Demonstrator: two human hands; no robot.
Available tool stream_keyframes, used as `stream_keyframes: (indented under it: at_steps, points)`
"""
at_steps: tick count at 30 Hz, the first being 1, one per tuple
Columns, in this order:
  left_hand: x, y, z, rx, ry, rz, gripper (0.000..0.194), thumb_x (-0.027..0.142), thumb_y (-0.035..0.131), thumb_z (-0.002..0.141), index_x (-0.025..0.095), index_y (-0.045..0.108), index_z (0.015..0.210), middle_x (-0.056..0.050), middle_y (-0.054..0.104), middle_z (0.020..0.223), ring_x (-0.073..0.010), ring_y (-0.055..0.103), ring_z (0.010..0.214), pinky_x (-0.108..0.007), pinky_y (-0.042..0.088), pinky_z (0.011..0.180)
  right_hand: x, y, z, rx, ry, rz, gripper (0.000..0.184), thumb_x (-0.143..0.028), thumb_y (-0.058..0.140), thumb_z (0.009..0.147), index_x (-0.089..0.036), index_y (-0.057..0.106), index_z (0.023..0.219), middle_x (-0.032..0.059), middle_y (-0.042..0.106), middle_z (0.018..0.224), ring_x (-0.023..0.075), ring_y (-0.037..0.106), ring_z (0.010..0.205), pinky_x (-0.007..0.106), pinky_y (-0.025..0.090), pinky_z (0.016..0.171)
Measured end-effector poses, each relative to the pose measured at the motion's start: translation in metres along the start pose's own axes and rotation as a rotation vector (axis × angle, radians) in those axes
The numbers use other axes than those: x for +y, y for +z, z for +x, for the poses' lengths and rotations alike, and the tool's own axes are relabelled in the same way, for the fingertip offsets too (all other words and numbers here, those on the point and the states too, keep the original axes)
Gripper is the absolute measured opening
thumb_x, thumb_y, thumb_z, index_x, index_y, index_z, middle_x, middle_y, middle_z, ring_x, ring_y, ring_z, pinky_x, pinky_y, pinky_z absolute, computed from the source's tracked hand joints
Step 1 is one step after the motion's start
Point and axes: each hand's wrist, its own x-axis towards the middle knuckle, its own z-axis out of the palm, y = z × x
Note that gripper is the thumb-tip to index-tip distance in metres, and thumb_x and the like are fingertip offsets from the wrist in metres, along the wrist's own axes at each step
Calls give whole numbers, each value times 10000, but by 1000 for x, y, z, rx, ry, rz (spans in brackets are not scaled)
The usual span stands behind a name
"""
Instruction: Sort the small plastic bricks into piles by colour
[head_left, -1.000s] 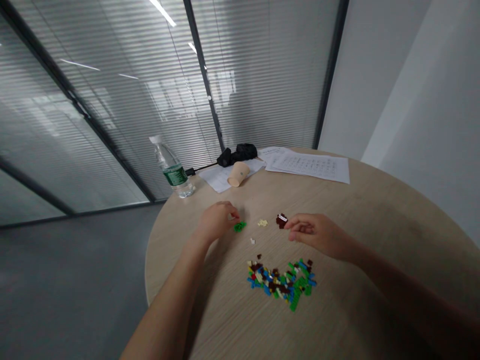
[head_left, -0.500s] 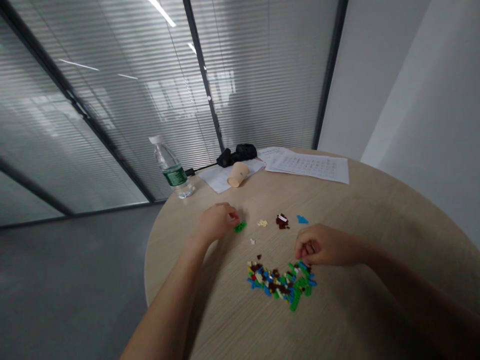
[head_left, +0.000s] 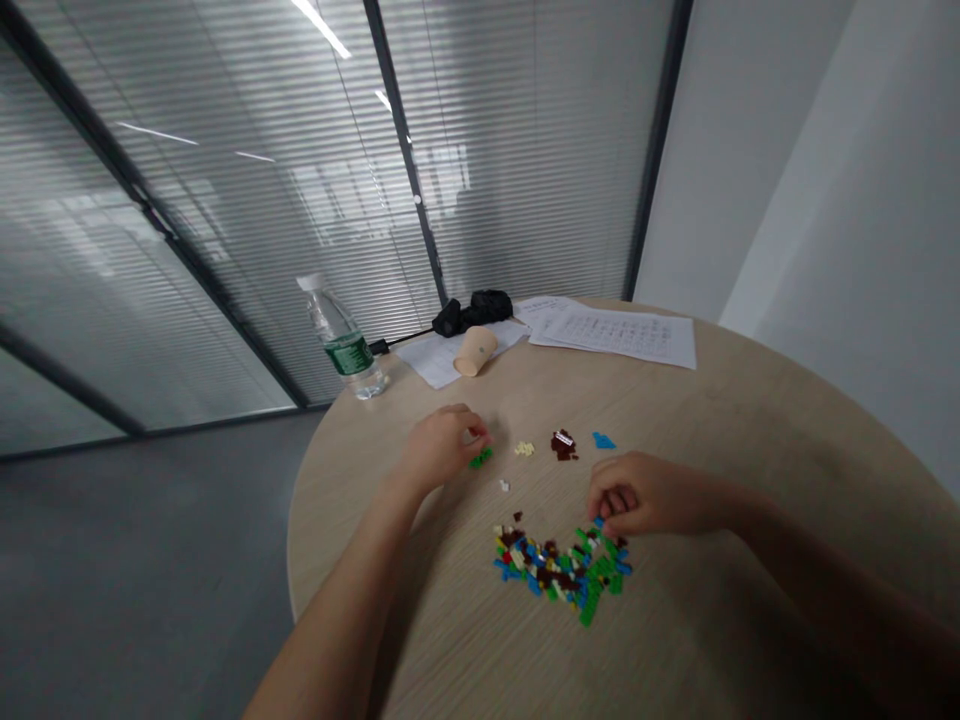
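Observation:
My left hand (head_left: 448, 445) hovers beside a small pile of green bricks (head_left: 481, 458), its thumb and fingertips drawn together; anything between them is too small to make out. At the upper right of a mixed heap of toy bricks (head_left: 555, 570), my right hand (head_left: 634, 493) is closed in a pinch. A small blue brick (head_left: 598, 522) shows at its fingertips. Between and beyond the hands lie cream bricks (head_left: 524, 449), dark brown bricks (head_left: 564, 446) and blue bricks (head_left: 603, 440) in separate little groups. A white piece (head_left: 505, 486) and a brown piece (head_left: 517, 517) lie above the heap.
Along the far side of the round wooden table (head_left: 757, 430) stand a water bottle (head_left: 349, 350), a paper cup (head_left: 475, 351) on its side, a black object (head_left: 480, 310) with a cable, and printed sheets (head_left: 615, 334). A glass partition with blinds rises behind.
My left hand has shifted slightly right, over part of the green pile. The right hand has lifted a little from the heap, and a blue brick now shows at its fingertips.

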Motion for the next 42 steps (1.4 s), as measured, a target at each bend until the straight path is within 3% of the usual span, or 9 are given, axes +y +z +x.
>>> stream_keyframes:
  at_steps: [6, 8, 11, 17, 26, 36, 42]
  points:
    - [8, 4, 1, 3, 175, -130, 130, 250, 529, 810, 188, 643, 810, -18, 607, 843, -138, 555, 762, -228, 413, 659, 6, -13, 1, 327, 61, 3, 138, -286, 596, 726, -181, 652, 796, 17, 643, 690, 134, 570, 620, 245, 455, 596]
    - [12, 7, 1, -22, 270, -184, 131, 239, 519, 819, 186, 638, 812, -15, 604, 837, -133, 559, 773, -228, 420, 685, 12, -17, 1, 449, 80, -75, 140, -285, 578, 732, -182, 641, 802, 18, 633, 690, 137, 561, 617, 250, 448, 597]
    - [19, 10, 0, -68, 387, -221, 133, 223, 506, 829, 181, 632, 820, -18, 604, 855, -129, 564, 788, -238, 426, 719, 22, -21, 3, 531, 135, -214, 116, -234, 545, 725, -178, 621, 794, 15, 608, 670, 132, 534, 582, 247, 419, 566]
    - [23, 12, -1, -98, 424, -212, 124, 200, 502, 830, 180, 624, 819, -17, 601, 860, -128, 563, 793, -247, 434, 721, 34, -19, 8, 516, 213, -426, 124, -191, 515, 730, -176, 637, 736, 41, 614, 694, 158, 537, 619, 255, 379, 568]
    - [30, 16, 0, -88, 498, -289, 125, 180, 502, 830, 169, 626, 820, -27, 604, 847, -129, 556, 803, -246, 430, 730, 48, -9, 18, 513, 217, -411, 162, -220, 522, 785, -169, 666, 838, 71, 632, 781, 172, 559, 692, 263, 412, 643]
    - [60, 25, -10, -153, 673, -311, 111, 185, 576, 794, 192, 663, 864, -24, 619, 861, -142, 562, 834, -245, 423, 741, 36, -8, 16, 604, 183, -417, 155, -221, 535, 778, -168, 660, 854, 68, 640, 798, 171, 567, 697, 274, 430, 659]
    - [66, 30, -11, -160, 745, -291, 84, 199, 594, 784, 196, 657, 840, -8, 626, 822, -129, 563, 797, -235, 411, 724, 25, -7, 15, 623, 120, -445, 170, -199, 520, 784, -160, 661, 871, 65, 645, 778, 158, 560, 667, 263, 430, 632]
